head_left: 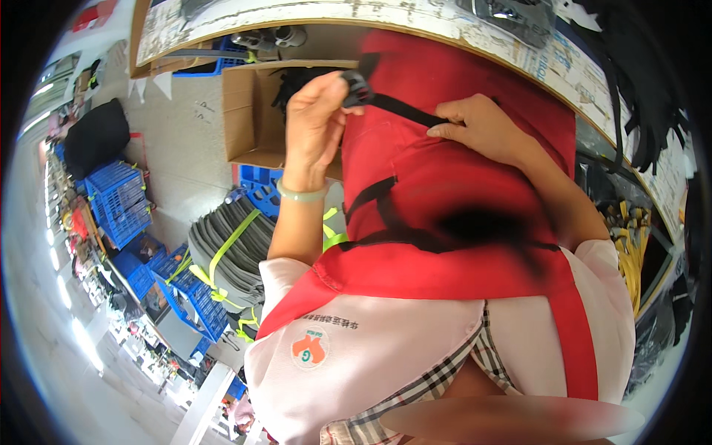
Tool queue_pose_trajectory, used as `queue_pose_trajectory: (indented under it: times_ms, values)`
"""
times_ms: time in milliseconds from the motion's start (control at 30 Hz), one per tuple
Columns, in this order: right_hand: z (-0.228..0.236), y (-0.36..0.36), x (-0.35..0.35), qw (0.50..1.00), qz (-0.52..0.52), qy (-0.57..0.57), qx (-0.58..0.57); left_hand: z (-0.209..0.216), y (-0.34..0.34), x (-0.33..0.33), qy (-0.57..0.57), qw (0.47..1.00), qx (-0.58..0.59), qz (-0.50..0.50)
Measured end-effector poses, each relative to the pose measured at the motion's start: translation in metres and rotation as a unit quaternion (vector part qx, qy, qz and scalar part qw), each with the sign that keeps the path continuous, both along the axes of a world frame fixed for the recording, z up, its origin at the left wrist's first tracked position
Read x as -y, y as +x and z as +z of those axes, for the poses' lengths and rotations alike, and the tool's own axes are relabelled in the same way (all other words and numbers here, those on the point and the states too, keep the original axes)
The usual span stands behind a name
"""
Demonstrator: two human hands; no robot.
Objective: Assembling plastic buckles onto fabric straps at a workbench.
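Note:
My left hand (317, 111), raised at the upper middle, is closed with thumb and fingers on a black plastic buckle (357, 89). From the buckle a black webbing strap (406, 110) runs to the right. Its other end is pinched between the thumb and fingers of my right hand (482, 127), so the strap spans the gap between both hands. Underneath lies the red apron (437, 159) I wear, with black straps (378, 236) across it. A blurred black patch lies over the apron's middle; what it is I cannot make out.
A worn tabletop (341, 11) curves along the far edge. An open cardboard box (256, 111) holds black items beside my left hand. Left of me are a bundle of grey pieces (230, 241) tied with yellow-green strips and blue crates (119, 200). Yellow straps (630, 245) hang at right.

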State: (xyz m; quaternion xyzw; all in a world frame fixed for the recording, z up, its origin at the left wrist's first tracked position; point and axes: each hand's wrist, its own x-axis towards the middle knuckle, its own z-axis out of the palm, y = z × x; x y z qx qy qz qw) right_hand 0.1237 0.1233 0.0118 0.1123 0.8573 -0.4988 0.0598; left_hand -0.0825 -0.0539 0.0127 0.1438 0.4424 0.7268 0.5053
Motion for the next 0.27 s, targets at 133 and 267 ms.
queue_pose_trajectory:
  times_ms: [133, 267]
  values:
    - [-0.02, 0.001, -0.008, 0.99, -0.128, -0.052, 0.03, 0.003, -0.062, 0.051, 0.029, 0.99, -0.043, 0.133]
    - [-0.027, 0.021, -0.025, 0.991, -0.126, 0.033, 0.02, -0.058, -0.136, 0.118, -0.431, 0.701, -0.523, 0.222]
